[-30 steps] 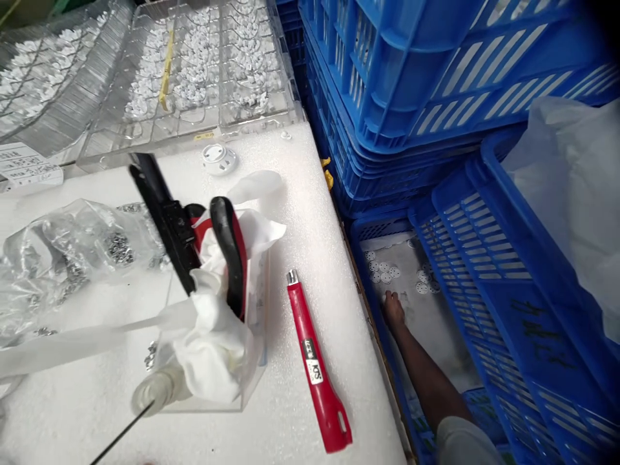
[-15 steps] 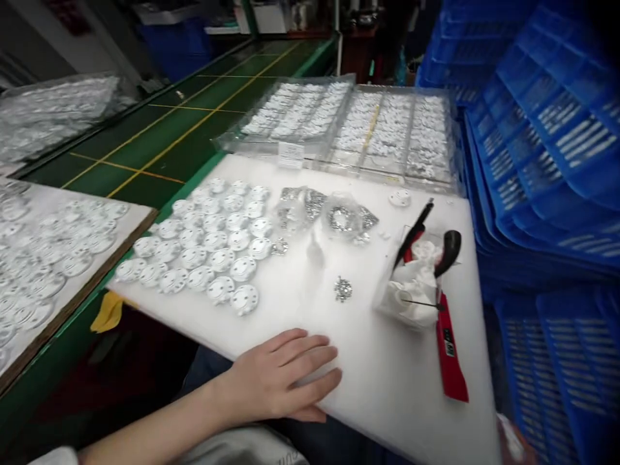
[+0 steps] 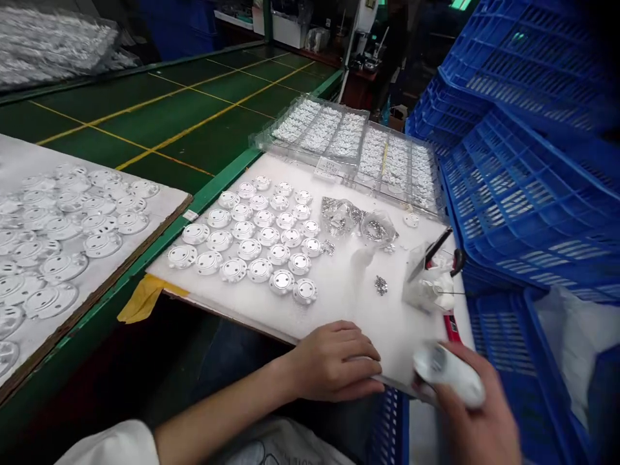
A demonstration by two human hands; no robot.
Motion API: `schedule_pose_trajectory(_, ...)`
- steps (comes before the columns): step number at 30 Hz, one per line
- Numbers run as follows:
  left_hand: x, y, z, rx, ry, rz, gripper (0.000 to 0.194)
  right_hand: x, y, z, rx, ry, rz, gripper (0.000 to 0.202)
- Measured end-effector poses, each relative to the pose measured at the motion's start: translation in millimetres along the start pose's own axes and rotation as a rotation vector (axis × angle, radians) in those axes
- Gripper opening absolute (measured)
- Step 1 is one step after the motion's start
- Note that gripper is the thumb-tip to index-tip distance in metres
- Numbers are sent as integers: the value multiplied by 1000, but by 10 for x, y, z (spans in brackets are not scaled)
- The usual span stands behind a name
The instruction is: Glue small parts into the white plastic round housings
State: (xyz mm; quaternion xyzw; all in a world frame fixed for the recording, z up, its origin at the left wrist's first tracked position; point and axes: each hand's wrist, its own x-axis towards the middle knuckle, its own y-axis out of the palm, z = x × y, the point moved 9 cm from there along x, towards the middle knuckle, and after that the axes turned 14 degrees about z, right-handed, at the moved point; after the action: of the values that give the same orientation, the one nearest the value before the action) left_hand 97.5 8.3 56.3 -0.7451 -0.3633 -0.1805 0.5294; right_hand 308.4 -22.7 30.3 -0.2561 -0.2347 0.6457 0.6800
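Observation:
My left hand (image 3: 339,361) lies on the front edge of the white foam board (image 3: 334,316), palm down, fingers extended and holding nothing. At the lower right, my right hand (image 3: 477,407) grips a white rounded object (image 3: 450,373), blurred by motion, over the board's right front corner. Rows of round white parts (image 3: 259,269) cover the board's left side. Bags of small metal pieces (image 3: 378,229) lie toward the back, with a small pile of metal bits (image 3: 380,285) nearer the middle. One lone white part (image 3: 411,220) rests near the back right.
A clear container (image 3: 416,284) with black-handled tools and white material stands at the board's right, beside a red object (image 3: 451,328). Plastic trays of white parts (image 3: 320,129) lie behind. Blue crates (image 3: 523,194) rise on the right. Left are a green conveyor (image 3: 184,123) and another parts board (image 3: 169,210).
My right hand has come in from the lower right edge with the white object in its grip. The view has turned, and the board appears shifted. My left hand still rests at the board's front edge.

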Motion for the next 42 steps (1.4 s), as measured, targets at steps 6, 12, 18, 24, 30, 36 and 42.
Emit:
schedule_pose_trajectory(6,-320,-604,76,31,-147,-56,14,749,784,973,-151,-227,313,28)
schedule_pose_trajectory(12,-409,-827,380,197,-266,-45,14,930,1149,1096,-462,-179,452,32)
schedule_pose_trajectory(18,-394,-648,473,251,-303,-59,14,920,1068,1035,-301,-256,364,27)
schedule_pose_trajectory(24,-434,-626,552,298,-436,-23,12,842,836,856,-412,-245,285,30)
schedule_pose_trajectory(30,-393,-506,610,355,-502,126,22,828,899,836,-475,-320,263,37)
schedule_pose_trajectory(36,-410,-454,642,342,-507,178,26,848,874,841,-442,-347,177,33)
schedule_pose_trajectory(42,-421,-449,655,321,-524,178,27,828,912,834,-466,-378,171,34)
